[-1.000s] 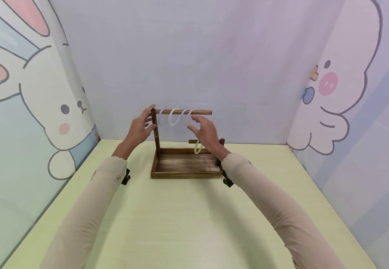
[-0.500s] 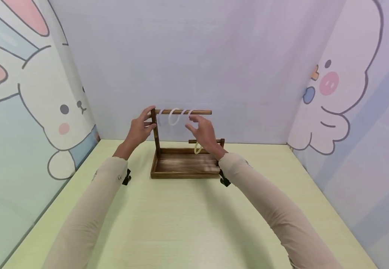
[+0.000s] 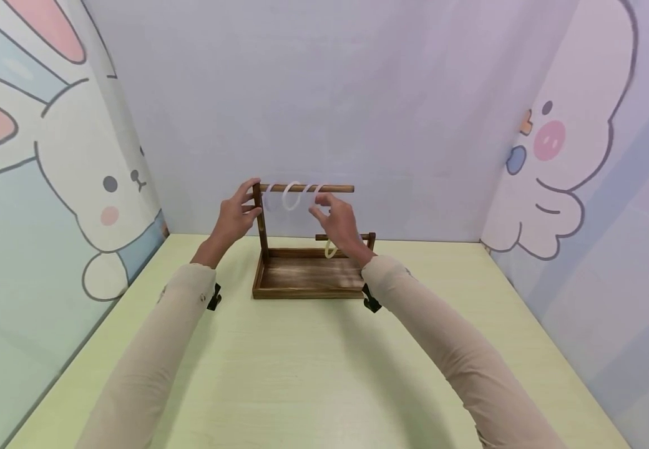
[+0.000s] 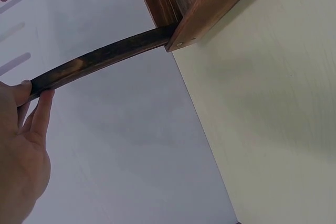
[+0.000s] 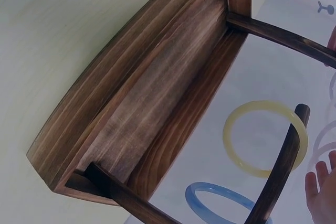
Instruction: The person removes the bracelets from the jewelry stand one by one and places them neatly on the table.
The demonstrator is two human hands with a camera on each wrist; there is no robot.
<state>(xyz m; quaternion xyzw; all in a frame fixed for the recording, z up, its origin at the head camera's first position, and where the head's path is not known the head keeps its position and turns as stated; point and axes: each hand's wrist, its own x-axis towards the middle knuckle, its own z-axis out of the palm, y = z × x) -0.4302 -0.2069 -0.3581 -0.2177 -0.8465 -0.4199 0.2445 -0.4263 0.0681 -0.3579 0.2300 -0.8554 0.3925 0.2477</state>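
Observation:
In the head view, my left hand (image 3: 236, 215) holds the upper end of the tall post (image 3: 261, 218) of a dark wooden rack. The left wrist view shows the thumb and fingers on either side of that post (image 4: 100, 59). My right hand (image 3: 340, 221) is at the rightmost pale purple bangle (image 3: 319, 188) on the upper bar (image 3: 338, 188); whether it pinches the bangle cannot be made out. A white bangle (image 3: 287, 198) and other purple ones hang to its left. Below, a yellow bangle (image 5: 239, 116) and a blue bangle (image 5: 199, 195) hang on the short lower bar (image 5: 281, 171).
The rack's rectangular tray (image 3: 310, 293) sits on a pale yellow-green table (image 3: 279, 362). A shorter post (image 5: 134, 203) rises from its right end. Behind stands a lilac curtain (image 3: 358, 112), with printed cartoon animals on both sides.
My right hand has shifted slightly to the left, and its thumb and index finger have drawn closer together near the purple bangle. The left hand stays at the post.

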